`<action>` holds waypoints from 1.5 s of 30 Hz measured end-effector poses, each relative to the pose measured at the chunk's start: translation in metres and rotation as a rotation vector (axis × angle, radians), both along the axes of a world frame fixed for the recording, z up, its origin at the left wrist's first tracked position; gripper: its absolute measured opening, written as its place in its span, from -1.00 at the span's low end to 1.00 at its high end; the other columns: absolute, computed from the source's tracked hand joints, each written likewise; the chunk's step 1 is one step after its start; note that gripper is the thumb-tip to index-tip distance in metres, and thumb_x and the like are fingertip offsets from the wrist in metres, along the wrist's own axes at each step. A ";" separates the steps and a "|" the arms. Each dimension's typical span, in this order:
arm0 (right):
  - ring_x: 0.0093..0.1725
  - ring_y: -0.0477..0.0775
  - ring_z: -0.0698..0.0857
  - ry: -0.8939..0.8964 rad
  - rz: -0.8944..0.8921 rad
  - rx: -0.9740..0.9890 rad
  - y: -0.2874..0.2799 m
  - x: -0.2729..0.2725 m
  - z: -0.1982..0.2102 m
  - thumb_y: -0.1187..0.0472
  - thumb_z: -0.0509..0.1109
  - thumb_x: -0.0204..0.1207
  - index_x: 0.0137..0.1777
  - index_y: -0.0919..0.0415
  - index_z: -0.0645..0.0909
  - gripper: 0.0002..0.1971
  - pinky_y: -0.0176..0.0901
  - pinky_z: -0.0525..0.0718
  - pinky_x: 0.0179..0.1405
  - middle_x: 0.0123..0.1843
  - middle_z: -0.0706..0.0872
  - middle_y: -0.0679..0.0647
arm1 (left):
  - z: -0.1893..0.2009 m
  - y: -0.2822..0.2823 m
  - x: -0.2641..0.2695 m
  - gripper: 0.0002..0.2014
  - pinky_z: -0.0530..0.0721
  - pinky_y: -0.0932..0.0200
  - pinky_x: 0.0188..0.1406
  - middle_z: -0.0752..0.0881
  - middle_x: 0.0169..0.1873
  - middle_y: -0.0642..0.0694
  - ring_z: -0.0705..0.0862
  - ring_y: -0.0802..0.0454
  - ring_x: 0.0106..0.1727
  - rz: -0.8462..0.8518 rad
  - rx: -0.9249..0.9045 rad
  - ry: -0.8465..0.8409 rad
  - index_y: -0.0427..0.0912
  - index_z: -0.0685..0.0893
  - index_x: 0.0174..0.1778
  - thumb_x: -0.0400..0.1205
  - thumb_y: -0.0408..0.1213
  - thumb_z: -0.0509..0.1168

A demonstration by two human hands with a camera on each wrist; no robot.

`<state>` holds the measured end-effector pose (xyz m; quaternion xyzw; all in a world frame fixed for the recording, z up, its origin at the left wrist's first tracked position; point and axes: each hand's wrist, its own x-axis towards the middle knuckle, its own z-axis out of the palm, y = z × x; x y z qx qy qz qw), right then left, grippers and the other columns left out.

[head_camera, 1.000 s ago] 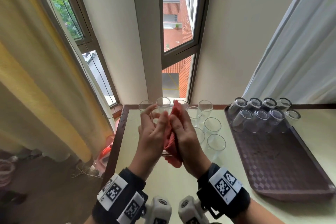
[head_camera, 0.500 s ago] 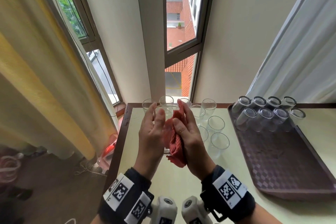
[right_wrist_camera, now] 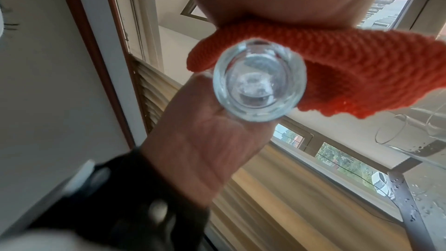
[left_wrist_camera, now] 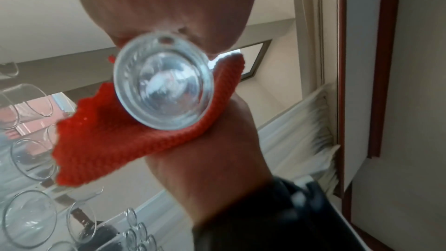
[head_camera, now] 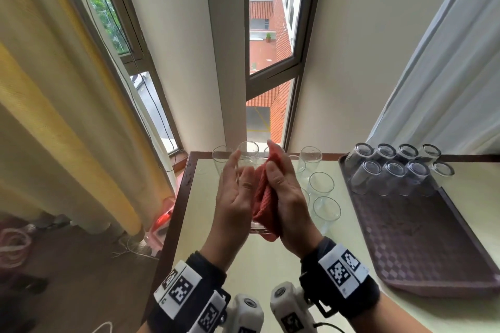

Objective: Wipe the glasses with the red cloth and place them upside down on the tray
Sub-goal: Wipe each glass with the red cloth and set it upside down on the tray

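Over the table's left part, my left hand point(head_camera: 234, 192) holds a clear glass point(head_camera: 247, 169) upright between thumb and fingers. My right hand point(head_camera: 287, 192) wraps the red cloth point(head_camera: 263, 199) round the glass's right side, thumb on the cloth. The left wrist view looks at the glass's thick base point(left_wrist_camera: 164, 87) with the cloth point(left_wrist_camera: 108, 140) behind it. The right wrist view shows the same base point(right_wrist_camera: 259, 81) against the cloth point(right_wrist_camera: 350, 64). A dark purple tray point(head_camera: 411, 246) lies to the right, with several glasses point(head_camera: 389, 170) upside down at its far end.
Several upright glasses point(head_camera: 322, 184) stand on the pale table point(head_camera: 216, 265) behind and to the right of my hands. The table's dark left edge point(head_camera: 173, 213) drops to the floor beside a yellow curtain point(head_camera: 54, 116). A window and a wall close off the far side.
Both hands have stayed over the same spot with the glass and cloth between them. My left fingers have shifted a little on the glass, and the cloth has slid along its side.
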<state>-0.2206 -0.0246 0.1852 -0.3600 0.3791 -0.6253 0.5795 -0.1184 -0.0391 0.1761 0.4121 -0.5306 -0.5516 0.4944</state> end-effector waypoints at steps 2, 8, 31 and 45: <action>0.35 0.36 0.68 -0.030 0.023 0.000 -0.004 -0.005 0.004 0.02 0.22 0.60 0.49 -0.04 0.44 -0.56 0.34 0.61 0.39 0.40 0.62 0.37 | -0.001 0.003 -0.004 -0.55 0.60 -0.23 0.45 0.55 0.38 -0.14 0.58 -0.15 0.45 -0.018 -0.021 -0.064 0.51 0.35 0.43 0.61 0.32 0.22; 0.44 0.26 0.63 0.018 0.063 -0.071 -0.001 -0.006 -0.005 0.16 0.20 0.63 0.59 -0.06 0.38 -0.50 0.36 0.51 0.50 0.49 0.60 0.17 | 0.001 -0.004 -0.005 -0.28 0.73 -0.07 0.31 0.49 0.44 -0.21 0.66 -0.09 0.39 0.037 0.012 0.027 0.08 0.43 0.51 0.47 0.31 0.34; 0.25 0.21 0.76 -0.012 0.016 -0.076 -0.005 -0.012 0.001 0.20 0.17 0.72 0.52 0.13 0.40 -0.62 -0.03 0.73 0.23 0.30 0.71 0.21 | 0.003 0.011 -0.016 -0.51 0.53 -0.11 0.55 0.45 0.58 -0.02 0.48 0.03 0.58 0.082 0.008 0.005 0.43 0.31 0.45 0.60 0.38 0.12; 0.28 0.40 0.72 -0.034 0.052 -0.038 -0.003 -0.017 0.006 0.06 0.19 0.61 0.50 0.12 0.41 -0.55 0.37 0.60 0.39 0.25 0.75 0.33 | 0.003 0.022 -0.019 -0.58 0.66 0.42 0.12 0.67 0.19 0.33 0.69 0.38 0.23 0.080 -0.009 0.065 0.34 0.35 0.39 0.62 0.17 0.23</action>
